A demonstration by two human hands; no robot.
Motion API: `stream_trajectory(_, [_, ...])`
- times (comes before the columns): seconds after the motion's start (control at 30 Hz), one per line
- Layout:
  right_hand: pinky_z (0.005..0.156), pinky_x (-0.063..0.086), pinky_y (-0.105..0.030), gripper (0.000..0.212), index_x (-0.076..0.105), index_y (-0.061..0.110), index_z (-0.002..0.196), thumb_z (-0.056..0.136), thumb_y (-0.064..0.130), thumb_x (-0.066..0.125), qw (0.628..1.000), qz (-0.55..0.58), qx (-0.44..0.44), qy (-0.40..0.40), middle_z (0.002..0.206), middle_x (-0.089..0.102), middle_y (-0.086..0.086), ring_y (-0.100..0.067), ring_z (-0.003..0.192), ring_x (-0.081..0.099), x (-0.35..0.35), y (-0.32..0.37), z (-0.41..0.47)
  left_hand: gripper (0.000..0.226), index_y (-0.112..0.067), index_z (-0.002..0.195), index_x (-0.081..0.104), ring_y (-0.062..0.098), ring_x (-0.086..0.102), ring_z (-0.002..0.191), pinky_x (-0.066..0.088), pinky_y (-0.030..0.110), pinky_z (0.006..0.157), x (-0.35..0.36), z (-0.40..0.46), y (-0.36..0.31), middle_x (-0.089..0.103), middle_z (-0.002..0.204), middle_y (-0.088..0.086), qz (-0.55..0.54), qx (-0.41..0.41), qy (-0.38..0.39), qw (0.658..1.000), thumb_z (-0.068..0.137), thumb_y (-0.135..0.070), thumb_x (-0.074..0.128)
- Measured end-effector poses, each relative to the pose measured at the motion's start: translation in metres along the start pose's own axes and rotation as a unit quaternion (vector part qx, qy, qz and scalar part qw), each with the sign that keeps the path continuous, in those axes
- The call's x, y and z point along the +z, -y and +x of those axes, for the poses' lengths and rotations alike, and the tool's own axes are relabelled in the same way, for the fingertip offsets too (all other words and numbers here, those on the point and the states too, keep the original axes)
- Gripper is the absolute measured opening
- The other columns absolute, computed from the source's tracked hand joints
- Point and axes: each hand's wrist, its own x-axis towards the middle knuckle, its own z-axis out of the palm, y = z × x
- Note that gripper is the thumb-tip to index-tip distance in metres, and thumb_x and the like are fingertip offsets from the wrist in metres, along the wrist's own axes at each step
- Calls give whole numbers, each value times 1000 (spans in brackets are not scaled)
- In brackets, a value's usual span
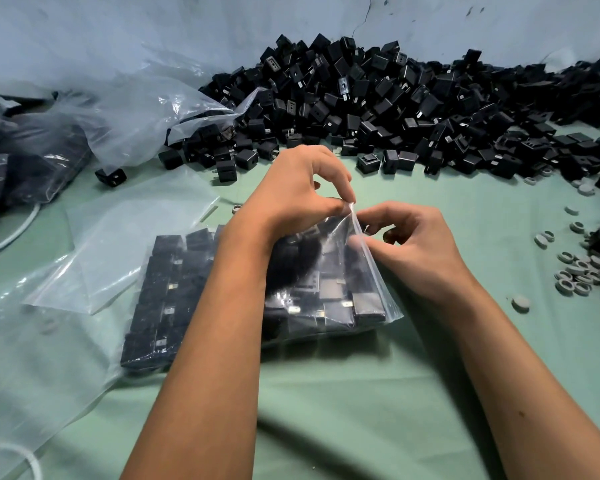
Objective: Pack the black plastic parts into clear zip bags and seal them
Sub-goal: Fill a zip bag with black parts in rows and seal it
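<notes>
Step in hand looks like sealing: the bag [257,289] lies mid-desk, packed with rows of black parts [160,292], zip edge on its right side, running from the far corner toward the near right corner.

Left hand [291,195] reaches across the bag, thumb and forefinger pinching the far corner of the zip edge. Right hand [406,244] sits just beside that edge, fingers curled with the tips on the strip a little below the left pinch; whether it truly grips the strip or only presses it, I can't quite tell.

Next move, my guess: left keeps the corner anchored, right runs down the zip strip to the near corner with steady pinch pressure. Risk is the film bulging over the parts and keeping the tracks from mating.

Room: bare green desk [361,410] in front and right of the bag, enough to slide the hand along. Loose parts pile [395,105] is behind, apart from the bag. Empty bags [118,237] lie left, one touching the packed bag. Grey rings [575,278] are scattered far right, clear of the zip line.
</notes>
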Motion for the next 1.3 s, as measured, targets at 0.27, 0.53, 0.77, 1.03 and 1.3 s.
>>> stream_trajectory(0.27, [61, 52, -42, 10, 81, 24, 91, 82, 24, 87, 1000, -9, -20, -1, 78, 73, 4, -13, 67, 57, 6, 2, -1, 19, -25, 81, 81, 3, 64, 105, 53, 27, 90, 0, 0, 2, 71, 104, -9, -6, -1, 1, 1000, 76, -7, 85])
stream_trajectory(0.53, [61, 43, -37, 19, 78, 13, 75, 87, 26, 82, 997, -56, -44, -13, 72, 68, -3, -27, 70, 56, 15, 1, -2, 18, -22, 82, 82, 3, 64, 103, 52, 32, 91, 1, 0, 1, 71, 105, -7, -7, -4, 5, 1000, 76, -5, 84])
stream_trajectory(0.77, [74, 48, -48, 11, 82, 13, 86, 91, 22, 78, 994, -80, -70, 22, 84, 72, -3, -31, 86, 59, 17, 4, -3, 20, -26, 80, 81, 2, 63, 104, 53, 27, 89, 3, 0, 2, 71, 103, -10, -5, 2, 1, 1000, 75, -6, 84])
stream_trajectory(1.03, [79, 47, -48, 8, 83, 14, 88, 91, 20, 78, 995, -73, -61, 6, 88, 73, 0, -29, 92, 57, 16, 5, -3, 20, -25, 80, 81, 0, 63, 102, 51, 22, 86, 3, 1, 2, 71, 103, -10, -4, 4, -3, 1000, 75, -6, 84])
stream_trajectory(1.3, [71, 51, -47, 7, 81, 17, 85, 91, 19, 78, 997, -54, -37, -30, 85, 72, 3, -27, 84, 62, 17, 2, 0, 20, -25, 80, 81, 3, 63, 104, 51, 22, 86, 4, 2, 5, 71, 103, -9, -5, 3, -4, 1000, 75, -7, 85])
